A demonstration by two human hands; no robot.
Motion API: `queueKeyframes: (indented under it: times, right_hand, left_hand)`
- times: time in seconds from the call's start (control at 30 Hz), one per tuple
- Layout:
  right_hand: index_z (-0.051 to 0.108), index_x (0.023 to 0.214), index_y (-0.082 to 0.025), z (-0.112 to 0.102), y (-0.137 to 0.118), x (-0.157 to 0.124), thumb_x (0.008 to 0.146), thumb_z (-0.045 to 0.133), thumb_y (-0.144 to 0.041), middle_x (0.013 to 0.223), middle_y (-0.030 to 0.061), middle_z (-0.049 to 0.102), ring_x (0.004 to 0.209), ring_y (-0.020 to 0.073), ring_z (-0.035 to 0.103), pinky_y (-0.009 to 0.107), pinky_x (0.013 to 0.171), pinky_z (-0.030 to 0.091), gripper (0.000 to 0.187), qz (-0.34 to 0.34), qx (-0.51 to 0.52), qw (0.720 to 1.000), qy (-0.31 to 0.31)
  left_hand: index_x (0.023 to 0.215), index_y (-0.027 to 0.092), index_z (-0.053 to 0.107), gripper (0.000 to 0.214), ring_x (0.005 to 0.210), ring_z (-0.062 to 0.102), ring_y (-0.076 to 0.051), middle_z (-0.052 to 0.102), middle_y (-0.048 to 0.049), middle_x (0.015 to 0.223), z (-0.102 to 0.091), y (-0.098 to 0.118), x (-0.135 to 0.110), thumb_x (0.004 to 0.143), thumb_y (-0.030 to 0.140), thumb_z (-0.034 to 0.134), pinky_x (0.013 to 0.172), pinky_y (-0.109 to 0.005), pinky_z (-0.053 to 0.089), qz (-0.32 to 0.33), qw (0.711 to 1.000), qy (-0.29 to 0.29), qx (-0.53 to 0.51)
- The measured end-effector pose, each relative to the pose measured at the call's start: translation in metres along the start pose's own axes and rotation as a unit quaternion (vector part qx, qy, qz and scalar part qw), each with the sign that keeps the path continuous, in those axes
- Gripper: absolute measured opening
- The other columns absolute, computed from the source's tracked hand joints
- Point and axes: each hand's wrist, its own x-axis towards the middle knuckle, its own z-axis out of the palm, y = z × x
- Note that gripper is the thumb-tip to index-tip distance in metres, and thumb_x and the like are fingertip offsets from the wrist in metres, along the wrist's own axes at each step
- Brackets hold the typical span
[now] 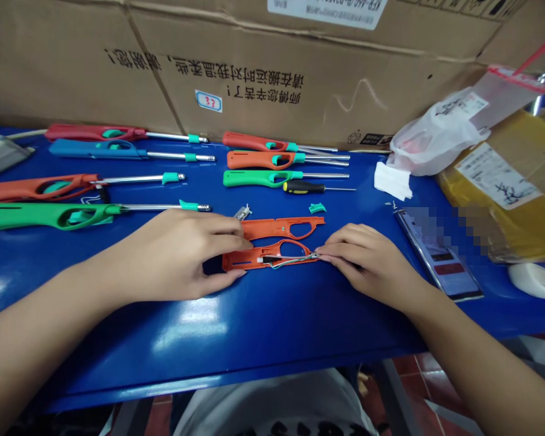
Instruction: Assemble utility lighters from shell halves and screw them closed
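Left hand: A worker's left hand grips the left end of a lower orange shell half, thumb at the near edge, index finger at the far; the other fingers curl behind, partly hidden from where I stand.
Right hand: Thumb and index finger of the right hand pinch a small metal tip at the shell's narrow end; the fingertips cover much of it.
Orange shell: The lower half lies open on the blue table between both hands, thin wires along it. An upper orange shell half lies just beyond, its left end masked by fingers.
Loose parts: A teal piece sits beyond the shells; a small clear-and-metal part, half behind the left hand, is hard to make out.
Lighters: Four lighters lie at left, the orange one cut off by the view's edge; three more lighters lie at centre, near a black-and-yellow screwdriver.
Phone: A phone lies at right, its screen partly blurred out.
Carton: A large carton backs the table, its print upside down, its top label cropped.
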Motion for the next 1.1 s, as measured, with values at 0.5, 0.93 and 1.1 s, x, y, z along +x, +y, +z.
queueKeyframes:
  times: [0.5, 0.93, 1.1]
  right_hand:
    - [0.077, 0.102, -0.021, -0.002, 0.002, -0.001, 0.101, 0.058, -0.015, 0.098, 0.0053, 0.073, 0.087, 0.0181, 0.064, 0.034, 0.077, 0.042, 0.020, -0.008, -0.011, 1.000, 0.003]
    - [0.076, 0.098, -0.022, -0.028, -0.023, 0.028, 0.102, 0.056, -0.026, 0.104, 0.0024, 0.076, 0.096, 0.0218, 0.068, 0.039, 0.083, 0.041, 0.021, 0.004, -0.069, 0.993, -0.096]
    - [0.071, 0.101, -0.022, -0.027, -0.038, 0.051, 0.098, 0.056, -0.021, 0.105, 0.0025, 0.071, 0.095, 0.0196, 0.065, 0.036, 0.080, 0.043, 0.015, 0.050, 0.014, 0.993, -0.109]
  left_hand:
    - [0.119, 0.029, 0.074, 0.027, 0.092, 0.074, -0.022, 0.075, -0.0016, 0.114, 0.001, -0.002, -0.002, 0.094, 0.034, 0.062, 0.073, -0.030, 0.056, 0.011, 1.000, -0.012, -0.008]
    - [0.108, 0.021, 0.071, 0.026, 0.088, 0.073, -0.022, 0.072, -0.0029, 0.106, 0.004, 0.017, 0.004, 0.094, 0.041, 0.063, 0.068, -0.031, 0.052, -0.026, 0.997, 0.068, 0.030]
    - [0.096, 0.023, 0.071, 0.017, 0.084, 0.070, -0.017, 0.069, 0.0007, 0.096, 0.013, 0.026, 0.007, 0.097, 0.038, 0.063, 0.063, -0.027, 0.048, -0.077, 0.994, 0.067, -0.040]
